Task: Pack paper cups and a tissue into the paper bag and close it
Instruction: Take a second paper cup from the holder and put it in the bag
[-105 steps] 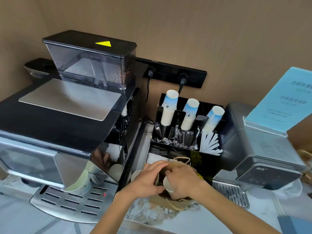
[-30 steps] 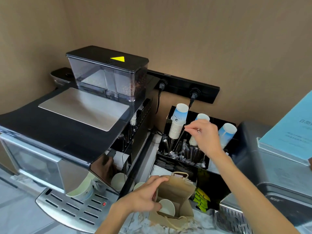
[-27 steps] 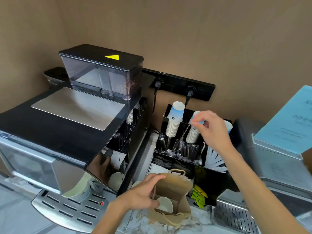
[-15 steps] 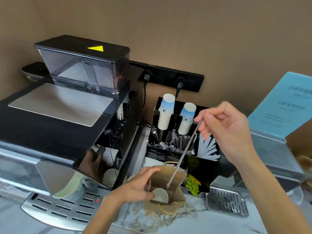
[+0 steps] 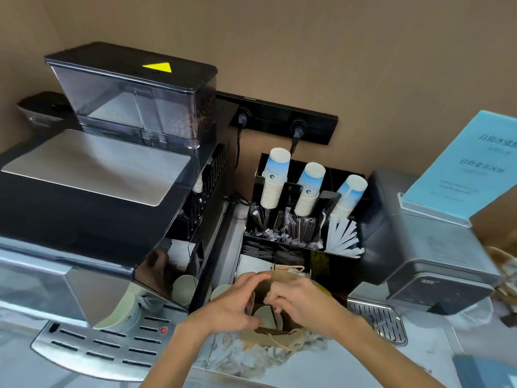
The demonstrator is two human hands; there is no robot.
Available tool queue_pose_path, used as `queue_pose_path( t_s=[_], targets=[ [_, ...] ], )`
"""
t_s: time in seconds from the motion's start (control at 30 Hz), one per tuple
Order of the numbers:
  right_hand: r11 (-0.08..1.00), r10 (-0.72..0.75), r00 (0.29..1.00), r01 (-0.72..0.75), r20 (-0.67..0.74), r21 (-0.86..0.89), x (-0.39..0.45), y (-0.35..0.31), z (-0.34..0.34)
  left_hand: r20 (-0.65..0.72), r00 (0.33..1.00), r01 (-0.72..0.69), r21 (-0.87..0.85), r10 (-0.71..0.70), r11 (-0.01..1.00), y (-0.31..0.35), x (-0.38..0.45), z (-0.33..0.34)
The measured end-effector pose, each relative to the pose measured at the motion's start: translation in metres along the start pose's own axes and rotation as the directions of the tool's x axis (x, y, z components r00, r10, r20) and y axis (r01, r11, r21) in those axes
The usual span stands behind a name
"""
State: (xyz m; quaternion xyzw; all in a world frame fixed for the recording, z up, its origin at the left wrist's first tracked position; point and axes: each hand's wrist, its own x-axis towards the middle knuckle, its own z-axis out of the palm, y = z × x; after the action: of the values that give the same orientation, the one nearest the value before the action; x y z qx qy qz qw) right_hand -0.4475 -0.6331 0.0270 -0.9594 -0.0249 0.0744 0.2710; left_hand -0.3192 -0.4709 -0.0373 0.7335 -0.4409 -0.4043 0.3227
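The brown paper bag (image 5: 265,336) stands open on the marble counter, right in front of me. A white paper cup (image 5: 263,315) lies inside it. My left hand (image 5: 232,303) grips the bag's left rim. My right hand (image 5: 300,299) is at the bag's mouth, its fingers pinched on a thin wrapped stick (image 5: 273,317) that reaches down into the bag. Behind the bag, a black organizer (image 5: 316,257) holds three stacks of blue-and-white paper cups (image 5: 275,182), and white tissues (image 5: 251,266) lie in its front left slot.
A large coffee machine (image 5: 92,177) fills the left side, its drip grate (image 5: 100,345) at the front. A loose cup (image 5: 221,291) stands left of the bag. A grey ice maker (image 5: 436,261) with a blue sign (image 5: 475,166) and a drip tray (image 5: 377,320) is at the right.
My right hand took a long wrapped stick from the organizer and brought it down to the bag's mouth. My left hand has stayed on the bag's rim.
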Motion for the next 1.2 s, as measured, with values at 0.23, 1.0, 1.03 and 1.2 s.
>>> queue_pose_path(
  t_s=[0.23,1.0,1.03,1.2],
  targets=[
    [0.958,0.159,0.94,-0.073,0.302,-0.277,0.032,0.014,0.007,0.062,0.998,0.009,0.027,-0.011,1.0,0.003,-0.001,0.001],
    [0.837,0.054,0.936,0.147,0.347,-0.527,0.02,-0.031,-0.031,0.067,0.998,0.019,0.006,-0.02,1.0,0.006,-0.005,0.003],
    [0.837,0.077,0.926,0.141,0.369,-0.529,0.021,-0.028,-0.023,0.067,0.998,0.02,0.009,-0.02,1.0,0.006,-0.004,0.003],
    [0.843,0.296,0.833,0.002,0.467,-0.538,0.038,-0.011,0.013,0.094,0.995,0.026,0.0,-0.026,1.0,0.004,-0.001,0.004]
  ],
)
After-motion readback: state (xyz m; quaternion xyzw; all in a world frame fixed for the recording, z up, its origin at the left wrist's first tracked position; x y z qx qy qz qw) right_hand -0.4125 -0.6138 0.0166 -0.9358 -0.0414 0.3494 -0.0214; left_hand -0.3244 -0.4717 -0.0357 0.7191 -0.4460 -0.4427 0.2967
